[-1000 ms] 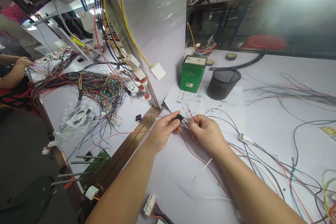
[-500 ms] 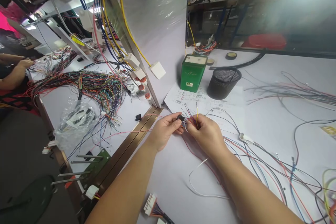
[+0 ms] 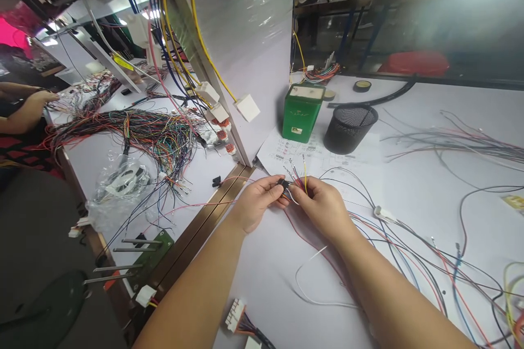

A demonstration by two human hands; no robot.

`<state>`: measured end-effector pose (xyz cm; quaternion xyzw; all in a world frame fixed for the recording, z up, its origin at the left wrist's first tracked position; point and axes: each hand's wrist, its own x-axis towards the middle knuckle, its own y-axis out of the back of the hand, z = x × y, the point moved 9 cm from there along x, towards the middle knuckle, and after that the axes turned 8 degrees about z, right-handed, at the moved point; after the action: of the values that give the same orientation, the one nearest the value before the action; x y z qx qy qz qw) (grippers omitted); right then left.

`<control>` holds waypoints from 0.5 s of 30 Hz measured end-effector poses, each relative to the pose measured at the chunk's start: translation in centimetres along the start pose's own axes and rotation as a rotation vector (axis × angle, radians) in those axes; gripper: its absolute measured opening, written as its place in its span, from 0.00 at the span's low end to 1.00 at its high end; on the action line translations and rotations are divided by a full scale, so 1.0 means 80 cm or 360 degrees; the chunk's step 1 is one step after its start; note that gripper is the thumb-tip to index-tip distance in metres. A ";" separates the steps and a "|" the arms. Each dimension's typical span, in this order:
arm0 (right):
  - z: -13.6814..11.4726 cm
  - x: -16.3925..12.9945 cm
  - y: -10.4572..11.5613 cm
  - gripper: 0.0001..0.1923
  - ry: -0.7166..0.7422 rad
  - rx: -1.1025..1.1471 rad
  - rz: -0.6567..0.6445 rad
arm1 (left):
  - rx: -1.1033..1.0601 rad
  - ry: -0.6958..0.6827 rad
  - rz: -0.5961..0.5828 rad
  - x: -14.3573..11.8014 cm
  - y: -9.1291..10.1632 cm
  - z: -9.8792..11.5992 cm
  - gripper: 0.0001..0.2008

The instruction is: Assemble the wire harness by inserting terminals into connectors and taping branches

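i am pinching the small black connector (image 3: 281, 182) in my left hand (image 3: 256, 204) just above the desk (image 3: 409, 136) while my right hand (image 3: 323, 204) is gripping loose wires (image 3: 301, 172), several ends standing unplugged, so most seating remains.

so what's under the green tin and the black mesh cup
A printed paper sheet lies under the green tin and the black mesh cup; both stand on its far edge. Its print beneath them is covered.

Open white tabletop (image 3: 409, 136) right of the mesh cup (image 3: 349, 128) and green tin (image 3: 301, 113), crossed by loose wires (image 3: 442, 144); leftward, blocked by the slanted board (image 3: 229, 92) and wire bundle (image 3: 151, 133).
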<state>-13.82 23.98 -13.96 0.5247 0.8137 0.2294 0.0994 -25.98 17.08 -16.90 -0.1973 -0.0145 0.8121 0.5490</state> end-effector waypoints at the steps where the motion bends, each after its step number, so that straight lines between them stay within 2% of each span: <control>1: 0.000 0.000 0.000 0.14 -0.0024 0.0035 -0.0009 | -0.0022 -0.0001 0.0008 0.000 0.001 0.001 0.21; 5: 0.000 -0.001 0.000 0.13 -0.0080 0.0099 -0.0033 | -0.0087 0.0014 0.0014 0.001 0.002 0.001 0.20; 10: 0.000 -0.001 -0.002 0.12 -0.0003 -0.0015 0.0006 | -0.0011 0.0031 -0.0026 -0.001 -0.001 0.000 0.21; 15: 0.003 0.000 -0.004 0.12 0.0036 -0.0080 0.0015 | 0.0084 -0.0028 0.0011 -0.002 0.000 0.001 0.21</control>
<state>-13.97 23.93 -14.35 0.5232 0.8063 0.2561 0.1023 -25.95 16.98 -16.76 -0.1758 0.0028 0.8157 0.5511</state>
